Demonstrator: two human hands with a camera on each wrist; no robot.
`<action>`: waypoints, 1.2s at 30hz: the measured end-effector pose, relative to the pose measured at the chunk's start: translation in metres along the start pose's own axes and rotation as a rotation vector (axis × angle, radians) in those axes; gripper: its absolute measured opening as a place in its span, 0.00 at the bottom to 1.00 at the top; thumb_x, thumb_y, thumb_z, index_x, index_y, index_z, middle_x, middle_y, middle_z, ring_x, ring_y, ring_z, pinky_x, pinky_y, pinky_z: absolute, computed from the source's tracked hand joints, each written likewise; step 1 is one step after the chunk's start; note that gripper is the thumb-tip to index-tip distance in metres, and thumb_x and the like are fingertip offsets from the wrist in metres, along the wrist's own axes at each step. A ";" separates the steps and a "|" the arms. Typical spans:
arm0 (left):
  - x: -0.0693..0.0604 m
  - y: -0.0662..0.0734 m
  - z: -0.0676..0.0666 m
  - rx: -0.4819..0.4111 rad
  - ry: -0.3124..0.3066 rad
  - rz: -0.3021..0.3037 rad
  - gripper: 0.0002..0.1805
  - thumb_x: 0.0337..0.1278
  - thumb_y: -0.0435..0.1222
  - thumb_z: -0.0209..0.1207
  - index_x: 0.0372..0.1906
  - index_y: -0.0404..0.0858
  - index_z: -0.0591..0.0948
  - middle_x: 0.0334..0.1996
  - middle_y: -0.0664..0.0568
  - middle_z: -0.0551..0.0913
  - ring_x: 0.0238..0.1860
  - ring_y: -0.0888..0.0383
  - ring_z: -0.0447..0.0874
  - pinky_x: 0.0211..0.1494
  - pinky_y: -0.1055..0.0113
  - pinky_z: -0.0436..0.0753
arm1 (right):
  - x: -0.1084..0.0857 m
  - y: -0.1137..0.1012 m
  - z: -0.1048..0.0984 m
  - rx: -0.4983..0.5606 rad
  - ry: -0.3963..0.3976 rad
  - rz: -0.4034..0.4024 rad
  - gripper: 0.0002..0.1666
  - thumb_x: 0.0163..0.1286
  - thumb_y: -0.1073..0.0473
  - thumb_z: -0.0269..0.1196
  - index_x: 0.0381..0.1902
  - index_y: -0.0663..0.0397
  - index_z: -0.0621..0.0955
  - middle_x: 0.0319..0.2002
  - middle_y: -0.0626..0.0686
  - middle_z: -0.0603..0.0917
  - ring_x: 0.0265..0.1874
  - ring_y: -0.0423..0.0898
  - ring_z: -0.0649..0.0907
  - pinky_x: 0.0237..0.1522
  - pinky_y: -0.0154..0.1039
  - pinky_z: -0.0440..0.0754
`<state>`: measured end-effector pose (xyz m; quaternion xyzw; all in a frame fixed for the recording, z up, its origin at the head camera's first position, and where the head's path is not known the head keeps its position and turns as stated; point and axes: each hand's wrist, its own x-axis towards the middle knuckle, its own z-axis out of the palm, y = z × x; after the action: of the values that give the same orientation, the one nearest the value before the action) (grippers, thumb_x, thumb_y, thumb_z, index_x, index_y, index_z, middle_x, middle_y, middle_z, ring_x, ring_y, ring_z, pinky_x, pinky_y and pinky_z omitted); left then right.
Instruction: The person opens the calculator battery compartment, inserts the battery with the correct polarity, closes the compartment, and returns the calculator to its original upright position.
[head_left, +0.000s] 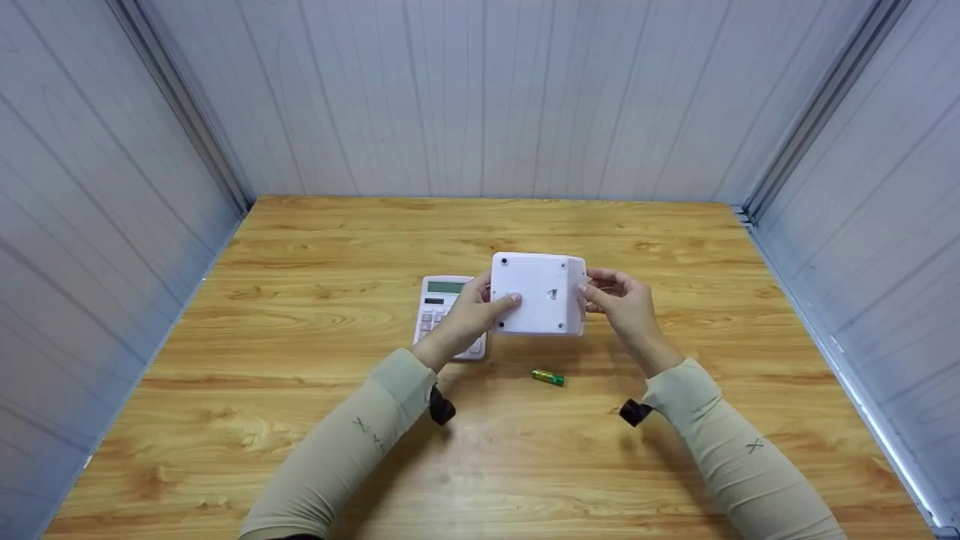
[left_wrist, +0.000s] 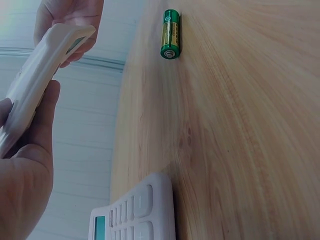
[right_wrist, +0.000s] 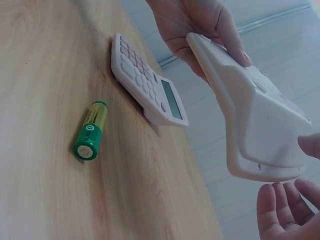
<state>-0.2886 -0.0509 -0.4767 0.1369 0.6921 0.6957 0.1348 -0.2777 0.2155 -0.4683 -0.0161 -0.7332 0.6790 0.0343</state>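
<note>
A pale pink calculator (head_left: 534,300), its back turned up, is held above the table. My left hand (head_left: 474,309) grips its left end, thumb across the back and fingers underneath. At the thicker right end, my right hand (head_left: 626,304) has its thumb on the back edge and its fingers curled by the far side. In the left wrist view a strip of the held calculator's screen (left_wrist: 76,45) shows. Below it, a green and yellow battery (head_left: 548,377) lies on the table. A second pale pink calculator (right_wrist: 145,82) lies face up beside my left hand, partly covered by it.
The wood-grain table (head_left: 315,315) carries these things. Pale panelled walls (head_left: 480,97) stand behind and on both sides. Small black wrist cameras hang below both sleeves, above the tabletop.
</note>
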 end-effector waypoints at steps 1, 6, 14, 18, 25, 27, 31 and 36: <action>0.000 0.000 0.000 0.001 0.000 0.002 0.31 0.79 0.33 0.61 0.80 0.38 0.69 0.63 0.39 0.87 0.58 0.49 0.92 0.58 0.57 0.93 | 0.000 0.000 0.000 -0.002 0.004 -0.004 0.24 0.74 0.66 0.71 0.64 0.71 0.81 0.45 0.50 0.84 0.43 0.40 0.85 0.44 0.32 0.92; 0.000 0.000 -0.001 0.001 -0.007 0.007 0.31 0.80 0.33 0.60 0.81 0.40 0.69 0.64 0.40 0.87 0.59 0.48 0.92 0.59 0.57 0.93 | -0.001 -0.003 -0.001 -0.022 0.005 -0.017 0.25 0.74 0.64 0.72 0.64 0.70 0.81 0.45 0.49 0.83 0.44 0.40 0.84 0.47 0.35 0.93; 0.001 -0.001 -0.001 0.007 0.002 -0.001 0.32 0.80 0.33 0.60 0.82 0.42 0.67 0.65 0.40 0.86 0.61 0.47 0.91 0.60 0.56 0.93 | -0.003 -0.007 0.002 -0.045 -0.007 -0.026 0.24 0.74 0.63 0.72 0.63 0.69 0.82 0.44 0.49 0.83 0.44 0.40 0.85 0.45 0.33 0.92; 0.001 -0.001 0.000 0.011 0.015 -0.004 0.32 0.80 0.33 0.60 0.82 0.41 0.68 0.65 0.39 0.86 0.61 0.46 0.91 0.59 0.56 0.93 | -0.004 -0.008 0.005 -0.035 -0.002 -0.036 0.23 0.73 0.65 0.72 0.62 0.70 0.82 0.43 0.49 0.84 0.42 0.40 0.85 0.43 0.32 0.92; 0.001 0.000 0.001 0.007 0.030 -0.003 0.31 0.79 0.33 0.61 0.81 0.41 0.69 0.65 0.39 0.86 0.61 0.46 0.91 0.59 0.56 0.93 | -0.006 -0.009 0.008 -0.081 -0.012 -0.064 0.22 0.73 0.63 0.72 0.61 0.68 0.84 0.47 0.52 0.85 0.43 0.42 0.85 0.44 0.32 0.91; 0.002 0.000 0.002 0.005 0.037 -0.003 0.31 0.79 0.32 0.61 0.81 0.41 0.69 0.65 0.39 0.86 0.60 0.45 0.91 0.59 0.56 0.93 | -0.007 -0.010 0.009 -0.099 -0.017 -0.071 0.22 0.74 0.63 0.72 0.61 0.67 0.84 0.48 0.53 0.85 0.44 0.43 0.84 0.45 0.33 0.91; 0.001 0.001 0.003 0.007 0.050 0.004 0.32 0.78 0.32 0.62 0.81 0.41 0.69 0.64 0.38 0.86 0.59 0.44 0.91 0.58 0.55 0.94 | -0.008 -0.011 0.011 -0.124 -0.021 -0.079 0.22 0.74 0.62 0.72 0.61 0.66 0.85 0.48 0.55 0.85 0.45 0.45 0.84 0.45 0.32 0.91; 0.002 0.001 0.005 0.007 0.053 0.031 0.32 0.77 0.31 0.62 0.80 0.37 0.69 0.63 0.35 0.86 0.58 0.43 0.92 0.57 0.54 0.94 | -0.008 -0.012 0.015 -0.113 -0.008 -0.083 0.22 0.73 0.64 0.73 0.61 0.67 0.85 0.47 0.53 0.86 0.43 0.44 0.83 0.46 0.36 0.92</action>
<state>-0.2882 -0.0452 -0.4757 0.1297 0.6958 0.6986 0.1050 -0.2704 0.1994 -0.4579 0.0152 -0.7706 0.6344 0.0585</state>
